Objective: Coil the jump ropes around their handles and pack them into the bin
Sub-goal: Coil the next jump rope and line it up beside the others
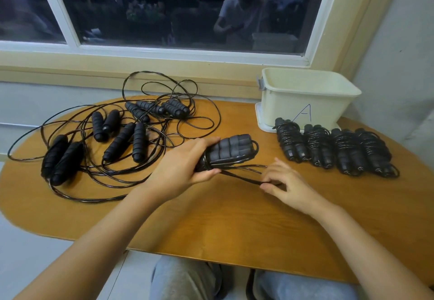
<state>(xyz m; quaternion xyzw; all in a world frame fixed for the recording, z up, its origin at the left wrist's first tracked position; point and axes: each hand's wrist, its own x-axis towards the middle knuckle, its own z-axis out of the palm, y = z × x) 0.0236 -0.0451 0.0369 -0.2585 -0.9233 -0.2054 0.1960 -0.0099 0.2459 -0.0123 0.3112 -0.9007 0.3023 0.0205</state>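
You are gripping a pair of jump-rope handles (pixel 229 149) in your left hand (pixel 180 170), fingers curling over the top and thumb pressing along the underside. The handles are lying side by side and sticking out of your fist toward the bin; they are grey, ribbed and foam-like, with thin glossy black cord (pixel 239 177) already looping round their near end. Your right hand (pixel 288 187) is pinching a doubled strand of that cord just to the right of the handles, low over the table (pixel 234 229).

The bin (pixel 279 111) is sitting at the table's far right under the window, a cream plastic tub with smooth walls and a letter A on its front. Four coiled ropes (pixel 318 145) are lying in a row just in front of it, cord wrapping tightly round each pair of handles. To your left, the loose ropes (pixel 118 141) are sprawling in a tangle of wiry loops over the rounded wooden tabletop.
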